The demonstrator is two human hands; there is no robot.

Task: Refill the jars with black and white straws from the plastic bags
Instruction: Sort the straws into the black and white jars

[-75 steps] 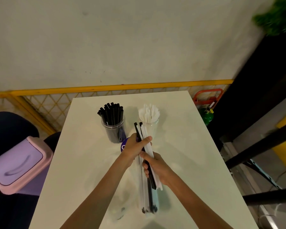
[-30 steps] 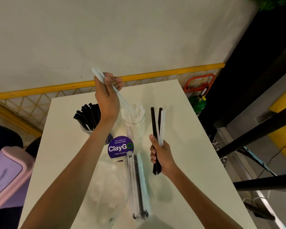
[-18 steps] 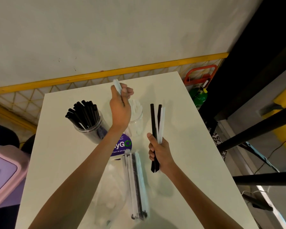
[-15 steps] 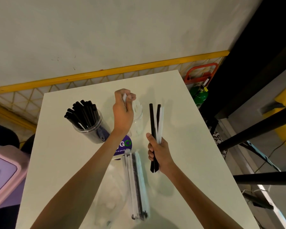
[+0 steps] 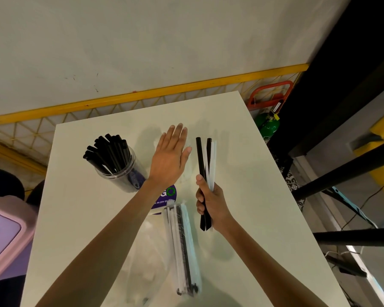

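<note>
Left hand (image 5: 169,160) flat, right hand (image 5: 208,200) gripping black and white straws (image 5: 203,160)
The left is spread, holding nothing. Black-straw jar (image 5: 118,165) stands at 9 o'clock from it; plastic bag (image 5: 183,247) lies at 6 o'clock on the surface (image 5: 253,196).

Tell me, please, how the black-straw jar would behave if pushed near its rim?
The jar probably tips: its black straws stand well above the rim, leaning. Pushed low, it likely slides on the smooth table.
</note>
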